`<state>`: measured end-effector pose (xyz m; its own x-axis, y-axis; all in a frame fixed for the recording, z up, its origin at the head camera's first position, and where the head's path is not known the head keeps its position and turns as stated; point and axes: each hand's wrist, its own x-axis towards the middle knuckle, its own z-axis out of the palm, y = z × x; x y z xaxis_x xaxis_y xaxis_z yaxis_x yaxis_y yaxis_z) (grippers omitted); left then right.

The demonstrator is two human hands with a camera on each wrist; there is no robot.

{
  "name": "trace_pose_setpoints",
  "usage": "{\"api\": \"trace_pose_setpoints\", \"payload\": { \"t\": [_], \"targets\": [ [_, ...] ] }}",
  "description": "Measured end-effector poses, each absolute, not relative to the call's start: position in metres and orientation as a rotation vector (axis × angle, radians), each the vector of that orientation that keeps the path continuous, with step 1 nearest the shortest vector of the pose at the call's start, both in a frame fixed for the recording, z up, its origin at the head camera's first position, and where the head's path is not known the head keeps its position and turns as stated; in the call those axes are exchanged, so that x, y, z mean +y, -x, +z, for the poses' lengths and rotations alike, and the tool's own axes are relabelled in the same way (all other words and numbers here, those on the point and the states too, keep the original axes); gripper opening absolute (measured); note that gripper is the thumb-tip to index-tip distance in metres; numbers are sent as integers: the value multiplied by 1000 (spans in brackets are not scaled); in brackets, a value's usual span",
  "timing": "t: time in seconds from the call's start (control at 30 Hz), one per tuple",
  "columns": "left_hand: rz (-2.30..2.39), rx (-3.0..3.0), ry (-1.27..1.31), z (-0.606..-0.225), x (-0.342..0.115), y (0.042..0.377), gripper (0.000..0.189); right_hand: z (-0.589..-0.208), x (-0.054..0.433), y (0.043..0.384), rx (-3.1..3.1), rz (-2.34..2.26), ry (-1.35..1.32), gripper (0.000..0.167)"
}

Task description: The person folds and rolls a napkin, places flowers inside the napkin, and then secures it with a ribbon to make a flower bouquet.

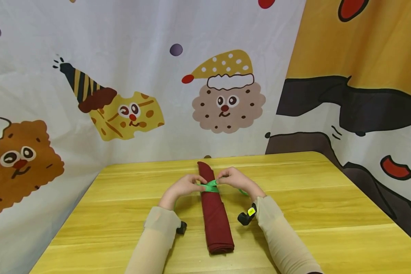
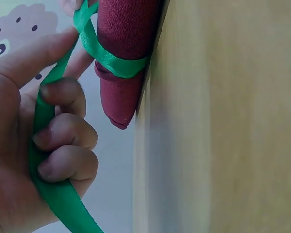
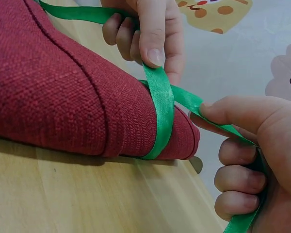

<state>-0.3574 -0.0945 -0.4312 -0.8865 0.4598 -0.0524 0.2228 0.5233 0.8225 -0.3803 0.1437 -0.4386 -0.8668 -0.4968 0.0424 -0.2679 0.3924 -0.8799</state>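
Observation:
A dark red cloth [image 1: 217, 224], rolled into a long bundle, lies lengthwise on the table. Round its far part runs a green ribbon [image 1: 211, 188], whose two ends cross on top of the roll. My left hand [image 1: 186, 185] pinches one end between thumb and forefinger at the roll's left side. In the left wrist view that ribbon end passes down through the palm under curled fingers [image 2: 70, 131]. On the right side my right hand [image 1: 238, 179] pinches the other end, and its tail runs through the curled fingers [image 3: 240, 179] in the right wrist view.
The wooden table [image 1: 123, 213] stretches out on both sides of the roll. Behind it hangs a white curtain [image 1: 140, 53] printed with cartoon biscuits and cheese. Each wrist carries a small black camera, such as the right one [image 1: 245, 217].

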Motion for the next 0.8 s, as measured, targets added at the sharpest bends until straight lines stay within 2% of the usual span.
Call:
{"api": "trace_pose_setpoints", "payload": {
  "t": [0.2,0.5,0.8],
  "targets": [
    [1272,2505,-585,-432,-94,358,33,-441,145,384,2410,-1445,715,13],
    [1232,2547,-574,-433,-93,359,8,-440,147,384,2353,-1474,684,15],
    [1274,2558,-554,-436,-94,360,10,-433,163,387,2424,-1474,658,14]
  ]
}}
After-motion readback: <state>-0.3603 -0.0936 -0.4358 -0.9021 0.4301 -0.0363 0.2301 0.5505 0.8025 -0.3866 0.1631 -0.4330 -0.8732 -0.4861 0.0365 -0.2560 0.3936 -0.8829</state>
